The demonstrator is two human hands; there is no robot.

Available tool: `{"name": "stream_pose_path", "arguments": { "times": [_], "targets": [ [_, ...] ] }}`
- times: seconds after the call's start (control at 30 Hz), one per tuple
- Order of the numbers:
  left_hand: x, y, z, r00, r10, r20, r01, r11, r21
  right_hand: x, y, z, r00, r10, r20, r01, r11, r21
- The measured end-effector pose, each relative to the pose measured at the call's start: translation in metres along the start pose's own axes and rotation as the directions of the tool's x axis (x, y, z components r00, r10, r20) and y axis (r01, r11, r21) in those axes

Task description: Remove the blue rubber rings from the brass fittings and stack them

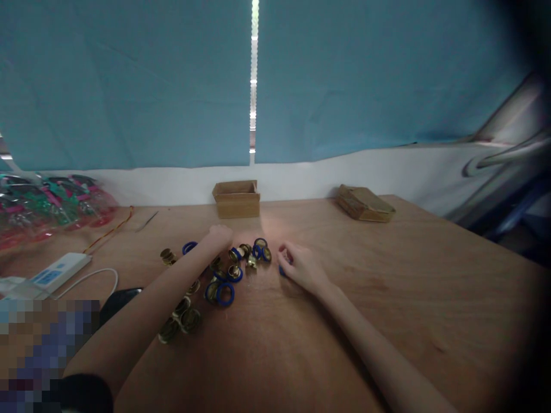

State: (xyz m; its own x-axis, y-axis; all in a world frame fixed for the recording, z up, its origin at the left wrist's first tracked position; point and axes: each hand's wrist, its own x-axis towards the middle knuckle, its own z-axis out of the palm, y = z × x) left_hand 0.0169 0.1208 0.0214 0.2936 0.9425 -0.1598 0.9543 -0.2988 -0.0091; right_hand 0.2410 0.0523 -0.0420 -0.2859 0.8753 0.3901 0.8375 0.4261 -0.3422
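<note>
My right hand (301, 265) is closed around a small blue ring-shaped piece (283, 268), just right of a loose pile on the wooden table. My left hand (221, 234) is curled over the far side of that pile, its fingers mostly turned away from view; what they hold, if anything, is hidden. Between the hands lie several brass-coloured metal rings (252, 263), some with blue rings around or against them. One plain blue ring (225, 294) rests at the pile's near side. More brass rings (190, 320) lie beneath and beside my left forearm.
Against the back wall stands an open cardboard box (238, 205); another carton (365, 203) is at the back right. On the left are plastic-wrapped goods (55, 201), a white power strip (64, 269) with a cable, a thin metal tool (147, 221) and a dark object (118, 303).
</note>
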Motion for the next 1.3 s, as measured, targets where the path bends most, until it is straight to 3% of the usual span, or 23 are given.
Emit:
{"name": "stream_pose_path", "arguments": {
  "times": [0.1, 0.2, 0.37, 0.47, 0.6, 0.67, 0.77, 0.83, 0.97, 1.13, 1.3],
  "targets": [
    [-0.027, 0.019, -0.012, 0.995, -0.073, -0.069, 0.078, 0.995, 0.068, -0.004, -0.011, 0.001, 0.999, -0.033, 0.015, 0.034, 0.999, -0.027],
    [-0.067, 0.048, -0.015, 0.984, -0.027, -0.179, 0.042, 0.996, 0.082, -0.005, -0.018, 0.008, 0.999, -0.05, -0.004, 0.05, 0.998, -0.045],
    [-0.122, 0.081, 0.013, 0.964, 0.172, -0.203, -0.17, 0.985, 0.025, 0.0, -0.029, 0.028, 0.999, -0.024, -0.036, 0.017, 0.985, -0.173],
    [-0.131, 0.078, 0.037, 0.967, 0.15, -0.206, -0.168, 0.983, -0.073, 0.002, -0.032, 0.033, 0.996, -0.029, -0.083, 0.017, 0.99, -0.142],
    [-0.128, 0.061, 0.062, 0.931, 0.059, -0.36, -0.133, 0.974, -0.184, 0.001, -0.03, 0.026, 0.979, -0.023, -0.201, 0.04, 0.996, 0.082],
    [-0.127, 0.054, 0.071, 0.889, 0.007, -0.458, -0.151, 0.948, -0.28, -0.002, -0.032, 0.017, 0.976, -0.022, -0.215, 0.072, 0.971, 0.227],
    [-0.128, 0.05, 0.083, 0.804, -0.069, -0.591, -0.24, 0.871, -0.428, -0.009, -0.042, 0.005, 0.987, -0.016, -0.16, 0.079, 0.915, 0.396],
    [-0.129, 0.051, 0.088, 0.775, -0.112, -0.622, -0.278, 0.824, -0.495, -0.015, -0.055, 0.0, 0.991, 0.002, -0.135, 0.061, 0.887, 0.458],
    [-0.132, 0.057, 0.086, 0.814, -0.171, -0.555, -0.321, 0.664, -0.675, -0.025, -0.079, -0.003, 0.998, -0.05, -0.045, 0.066, 0.811, 0.581],
    [-0.131, 0.063, 0.078, 0.86, -0.223, -0.458, -0.367, 0.352, -0.861, -0.032, -0.085, -0.001, 0.994, -0.039, -0.099, 0.093, 0.77, 0.632],
    [-0.129, 0.063, 0.079, 0.889, -0.241, -0.39, -0.371, 0.124, -0.92, -0.036, -0.08, 0.005, 0.977, -0.116, -0.18, 0.2, 0.791, 0.578]
  ]
}}
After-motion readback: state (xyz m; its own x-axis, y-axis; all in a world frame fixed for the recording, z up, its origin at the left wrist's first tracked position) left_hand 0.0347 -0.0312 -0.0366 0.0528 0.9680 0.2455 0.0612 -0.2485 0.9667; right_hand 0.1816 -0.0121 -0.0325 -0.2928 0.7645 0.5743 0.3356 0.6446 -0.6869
